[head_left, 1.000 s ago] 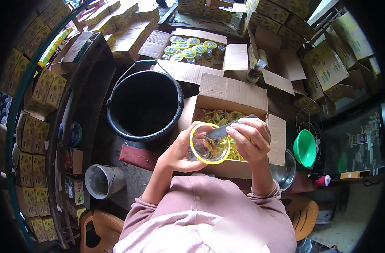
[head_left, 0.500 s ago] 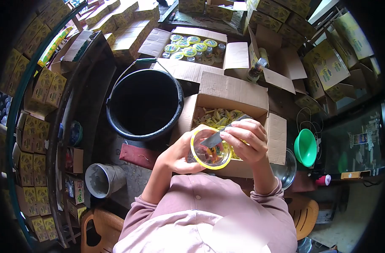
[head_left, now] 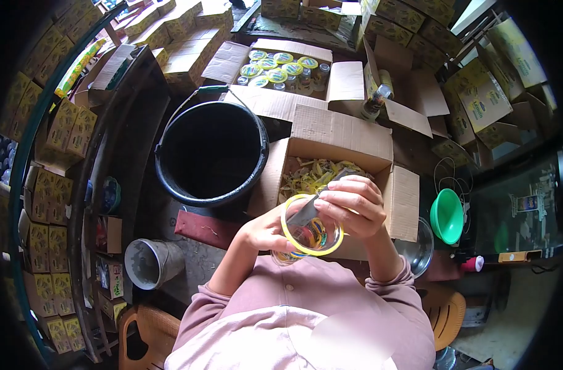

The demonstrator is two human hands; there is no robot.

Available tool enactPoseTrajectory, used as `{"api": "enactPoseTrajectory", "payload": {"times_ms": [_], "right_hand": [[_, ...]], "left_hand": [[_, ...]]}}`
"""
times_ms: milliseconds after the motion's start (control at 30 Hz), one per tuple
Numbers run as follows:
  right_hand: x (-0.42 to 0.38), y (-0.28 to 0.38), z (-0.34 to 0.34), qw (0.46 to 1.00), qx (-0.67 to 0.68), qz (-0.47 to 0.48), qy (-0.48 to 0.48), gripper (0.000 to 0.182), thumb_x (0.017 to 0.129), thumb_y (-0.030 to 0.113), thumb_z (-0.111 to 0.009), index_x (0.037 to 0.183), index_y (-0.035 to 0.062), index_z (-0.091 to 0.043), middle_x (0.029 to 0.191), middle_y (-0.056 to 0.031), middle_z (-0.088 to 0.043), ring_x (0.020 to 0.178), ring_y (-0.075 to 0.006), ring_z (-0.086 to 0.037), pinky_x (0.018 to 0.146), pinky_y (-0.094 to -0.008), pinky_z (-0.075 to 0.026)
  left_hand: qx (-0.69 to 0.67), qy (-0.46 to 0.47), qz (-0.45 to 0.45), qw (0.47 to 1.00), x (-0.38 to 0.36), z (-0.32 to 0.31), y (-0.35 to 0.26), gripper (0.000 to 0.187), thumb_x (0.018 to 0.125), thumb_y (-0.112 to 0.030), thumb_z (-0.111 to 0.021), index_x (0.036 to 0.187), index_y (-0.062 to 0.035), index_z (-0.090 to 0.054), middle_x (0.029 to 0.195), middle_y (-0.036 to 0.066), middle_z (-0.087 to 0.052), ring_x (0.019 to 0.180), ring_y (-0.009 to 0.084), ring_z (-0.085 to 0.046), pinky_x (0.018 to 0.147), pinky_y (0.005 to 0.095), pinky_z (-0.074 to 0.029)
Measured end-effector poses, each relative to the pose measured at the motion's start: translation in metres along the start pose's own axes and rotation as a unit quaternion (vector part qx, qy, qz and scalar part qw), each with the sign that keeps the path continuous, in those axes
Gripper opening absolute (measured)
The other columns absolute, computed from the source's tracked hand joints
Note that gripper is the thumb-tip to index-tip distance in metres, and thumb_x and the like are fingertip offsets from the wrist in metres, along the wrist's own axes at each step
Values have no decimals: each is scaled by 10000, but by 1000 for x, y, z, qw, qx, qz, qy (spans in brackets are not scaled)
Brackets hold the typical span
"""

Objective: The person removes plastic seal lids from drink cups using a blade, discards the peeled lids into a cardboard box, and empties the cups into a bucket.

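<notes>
A clear plastic cup (head_left: 312, 237) with a yellow rim is tilted so its open mouth faces me. My left hand (head_left: 266, 231) wraps round its left side. Between the fingers of my right hand (head_left: 355, 203) is a flat grey blade (head_left: 304, 214), its end at the cup's rim. Coloured print shows through the cup wall. Just beyond both hands, an open cardboard box (head_left: 340, 126) holds a heap of yellow and pale scraps (head_left: 309, 172).
A black bucket (head_left: 210, 194) stands left of the box. Behind it, another carton (head_left: 275, 102) holds several yellow-lidded cups. A grey bucket (head_left: 147, 265) is at lower left, a green bowl (head_left: 447, 216) at right. Stacked cartons (head_left: 59, 246) line the left side.
The cup has shifted slightly right and down and is turned differently. My left hand has moved right with it, and my right hand has moved slightly left with the blade.
</notes>
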State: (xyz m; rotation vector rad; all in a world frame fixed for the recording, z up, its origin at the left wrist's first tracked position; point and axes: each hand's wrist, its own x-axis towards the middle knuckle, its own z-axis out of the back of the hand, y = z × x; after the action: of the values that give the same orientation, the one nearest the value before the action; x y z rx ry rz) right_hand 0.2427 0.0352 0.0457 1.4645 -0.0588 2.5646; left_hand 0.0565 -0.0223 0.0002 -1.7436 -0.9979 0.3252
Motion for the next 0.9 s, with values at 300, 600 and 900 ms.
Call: {"api": "enactPoseTrajectory", "payload": {"times_ms": [300,600,900], "right_hand": [[-25,-14,-3,960,-40,-220,-168,136,718,-34,-633,824,44,-599,782,-76,-605,710,-219,-602,634,-298,-493],[-116,-19,-12,790,-127,-517,306,214,672,-74,-535,841,21,-627,1114,-192,-553,902,-347,-594,809,-398,-473],[-115,-15,-31,800,65,-594,59,295,711,-35,-617,995,45,-617,769,-76,-631,679,-137,-608,620,-266,-490]], "left_hand": [[-82,47,-12,995,7,7,5,755,616,-304,-691,1206,55,-386,1130,147,-438,1016,219,-485,822,320,-447],[96,-17,-63,993,10,9,-13,720,561,-165,-731,1173,27,-404,1067,102,-486,993,165,-502,851,267,-414],[194,-74,-141,968,-4,25,-15,737,568,-151,-760,1191,10,-400,1092,121,-513,996,181,-529,857,296,-430]]}}
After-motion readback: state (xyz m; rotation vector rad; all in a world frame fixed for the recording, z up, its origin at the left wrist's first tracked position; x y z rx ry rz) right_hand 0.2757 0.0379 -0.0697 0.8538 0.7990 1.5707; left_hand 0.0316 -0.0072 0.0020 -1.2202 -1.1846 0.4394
